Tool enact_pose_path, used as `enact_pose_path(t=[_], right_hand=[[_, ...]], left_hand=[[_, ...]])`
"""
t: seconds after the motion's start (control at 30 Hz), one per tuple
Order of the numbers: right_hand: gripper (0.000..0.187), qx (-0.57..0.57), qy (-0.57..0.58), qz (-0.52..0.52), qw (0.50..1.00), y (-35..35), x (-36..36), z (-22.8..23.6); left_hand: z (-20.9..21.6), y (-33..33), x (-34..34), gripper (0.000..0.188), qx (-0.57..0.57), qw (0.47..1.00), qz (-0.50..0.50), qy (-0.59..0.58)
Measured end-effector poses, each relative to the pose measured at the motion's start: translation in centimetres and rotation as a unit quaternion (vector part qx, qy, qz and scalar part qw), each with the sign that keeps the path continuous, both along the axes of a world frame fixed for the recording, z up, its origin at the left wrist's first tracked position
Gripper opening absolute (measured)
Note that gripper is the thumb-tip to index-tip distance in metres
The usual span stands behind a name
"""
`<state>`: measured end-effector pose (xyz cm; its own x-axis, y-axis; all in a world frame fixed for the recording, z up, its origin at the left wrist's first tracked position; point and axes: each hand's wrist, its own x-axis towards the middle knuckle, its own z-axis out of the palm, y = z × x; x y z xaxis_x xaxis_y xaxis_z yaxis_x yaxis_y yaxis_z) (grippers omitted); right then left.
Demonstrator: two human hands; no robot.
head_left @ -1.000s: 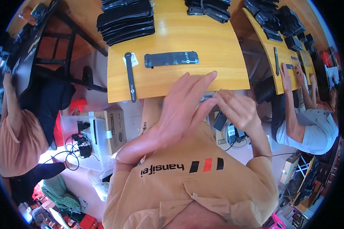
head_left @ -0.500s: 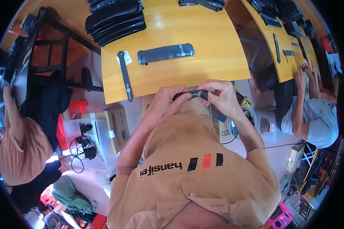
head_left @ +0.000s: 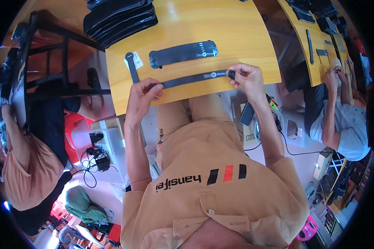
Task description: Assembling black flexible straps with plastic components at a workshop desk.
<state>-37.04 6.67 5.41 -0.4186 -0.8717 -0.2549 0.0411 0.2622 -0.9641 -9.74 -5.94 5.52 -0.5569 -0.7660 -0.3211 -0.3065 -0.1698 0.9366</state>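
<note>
A long black strap [head_left: 193,78] with pale print is stretched nearly straight between my hands, over the near edge of the yellow table [head_left: 245,45]. My left hand [head_left: 142,97] pinches its left end between thumb and fingers. At the other end, which looks thicker or folded over, my right hand [head_left: 247,79] grips it. Just beyond lies a flat stack of black straps [head_left: 183,54], fanned slightly at its right end. Left of that, a single black strap [head_left: 132,66] with a rounded end rests on a small white paper; its near part is hidden behind my left hand.
A tall pile of black straps [head_left: 120,20] stands at the table's far left. People sit at both sides, one by a second table [head_left: 316,45] with more black pieces. Below left, a clear plastic bin [head_left: 112,155] has black cables on it. A cardboard box sits beside it.
My hands have moved apart, drawing the strap from a bunched shape out to full length. Both hands are now farther forward, over the table's edge.
</note>
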Motion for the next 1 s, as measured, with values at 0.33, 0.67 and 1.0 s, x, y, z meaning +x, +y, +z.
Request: enact_pose_path(t=[0.33,0.67,1.0], right_hand=[[0.005,-0.038,-0.012,-0.067,0.997,-4.8,-0.3,-4.1],[0.012,-0.012,0.063,-0.086,0.994,-6.0,-0.8,-6.6],[0.012,-0.004,0.071,-0.108,0.992,-6.2,-0.8,-6.7]], left_hand=[[-4.1,-3.2,-2.3,0.013,-0.016,0.989,0.149,-0.002],[-5.2,-3.7,-3.6,0.011,-0.053,0.976,0.206,-0.037],[-5.6,-3.6,-3.9,0.011,-0.062,0.971,0.229,-0.042]])
